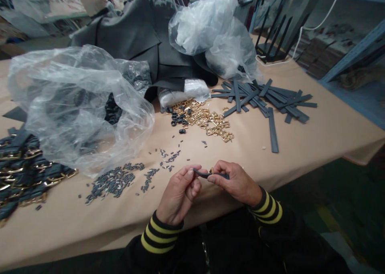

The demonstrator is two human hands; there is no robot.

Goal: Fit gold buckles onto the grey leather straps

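A short dark strap (pixel 204 174) stretches between my two hands above the table's near edge. My left hand (pixel 179 192) pinches its left end between thumb and fingertip. Around its right end my right hand (pixel 236 181) is closed, the thumb lying along the strap. A small gold buckle (pixel 211 170) shows at the right fingertips, partly hidden by them. Beyond the hands lies a heap of gold buckles (pixel 207 117), with several small black loops (pixel 179 119) at its left side. Small dark cut pieces (pixel 111 182) are piled on the table left of my left hand.
Flat dark strips (pixel 258 95) lie in a loose pile at the back right. Clear plastic bags (pixel 81 105) stand at left and back (pixel 207 25). Dark sheet material (pixel 126 33) is heaped behind. Buckled straps (pixel 21 174) cover the far left; a router (pixel 270 51) stands back right.
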